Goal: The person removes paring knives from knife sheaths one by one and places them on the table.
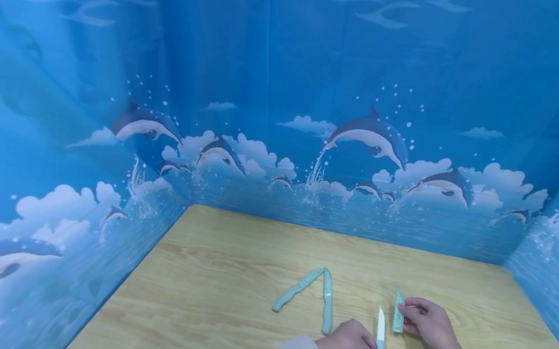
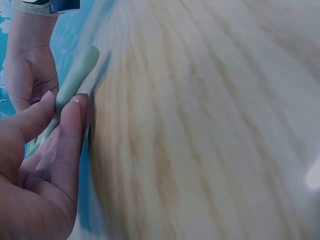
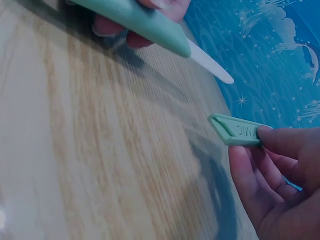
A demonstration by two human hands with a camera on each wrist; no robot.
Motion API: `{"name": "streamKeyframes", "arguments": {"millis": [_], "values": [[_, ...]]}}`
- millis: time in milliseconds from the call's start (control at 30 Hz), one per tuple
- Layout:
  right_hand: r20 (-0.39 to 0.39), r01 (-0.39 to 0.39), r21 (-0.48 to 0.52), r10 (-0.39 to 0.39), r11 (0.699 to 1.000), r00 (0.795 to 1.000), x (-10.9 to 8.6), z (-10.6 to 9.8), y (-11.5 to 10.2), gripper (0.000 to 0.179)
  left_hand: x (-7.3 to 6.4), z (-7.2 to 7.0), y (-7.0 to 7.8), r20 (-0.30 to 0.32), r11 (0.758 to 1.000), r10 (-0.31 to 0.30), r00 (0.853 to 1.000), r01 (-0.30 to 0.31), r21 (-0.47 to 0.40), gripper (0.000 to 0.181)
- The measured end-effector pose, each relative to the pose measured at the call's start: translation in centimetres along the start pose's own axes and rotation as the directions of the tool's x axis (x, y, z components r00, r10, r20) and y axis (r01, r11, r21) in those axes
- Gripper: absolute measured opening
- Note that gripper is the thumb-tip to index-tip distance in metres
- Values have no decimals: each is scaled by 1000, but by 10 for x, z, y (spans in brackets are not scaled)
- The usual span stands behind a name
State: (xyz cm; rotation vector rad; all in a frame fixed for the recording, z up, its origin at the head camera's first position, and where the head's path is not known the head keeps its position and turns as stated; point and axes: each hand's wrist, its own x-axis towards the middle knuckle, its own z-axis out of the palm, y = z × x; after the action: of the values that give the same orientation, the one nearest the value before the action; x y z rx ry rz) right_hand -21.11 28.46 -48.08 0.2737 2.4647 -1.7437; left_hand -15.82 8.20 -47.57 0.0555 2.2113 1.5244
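Note:
A small knife (image 1: 381,327) with a pale green handle and a bare white blade points away from the body. My left hand (image 1: 351,347) pinches its handle (image 2: 77,75) between thumb and fingers. To the right of the blade, my right hand (image 1: 430,325) holds a pale green blade sheath (image 1: 399,312) by its side. Raised lettering shows on the sheath's face in the right wrist view, where thumb and fingertips (image 3: 270,137) grip one end. Blade and sheath are apart, both above the tabletop.
Two more pale green knives lie on the wooden table (image 1: 232,248), left of my hands. The slanted knife (image 1: 296,291) and the straighter knife (image 1: 327,305) meet at their far tips. A blue dolphin-print curtain (image 1: 268,83) hangs along the table's back and sides.

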Motion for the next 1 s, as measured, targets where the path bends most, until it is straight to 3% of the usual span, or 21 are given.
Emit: {"name": "streamKeyframes", "arguments": {"millis": [433, 800, 1000], "values": [[-10, -38, -97, 37, 995, 999, 1, -2, 3, 47, 5, 6, 2, 19, 1000, 1, 1000, -2, 21, 15], [11, -16, -163, 18, 986, 1000, -5, -3, -2, 37, 7, 10, 7, 16, 1000, 12, 1000, -12, 0, 17], [-4, -27, -205, 27, 978, 1000, -7, -5, -1, 34, 6, 13, 11, -1, 997, 44, 999, -43, 63, 21]]}}
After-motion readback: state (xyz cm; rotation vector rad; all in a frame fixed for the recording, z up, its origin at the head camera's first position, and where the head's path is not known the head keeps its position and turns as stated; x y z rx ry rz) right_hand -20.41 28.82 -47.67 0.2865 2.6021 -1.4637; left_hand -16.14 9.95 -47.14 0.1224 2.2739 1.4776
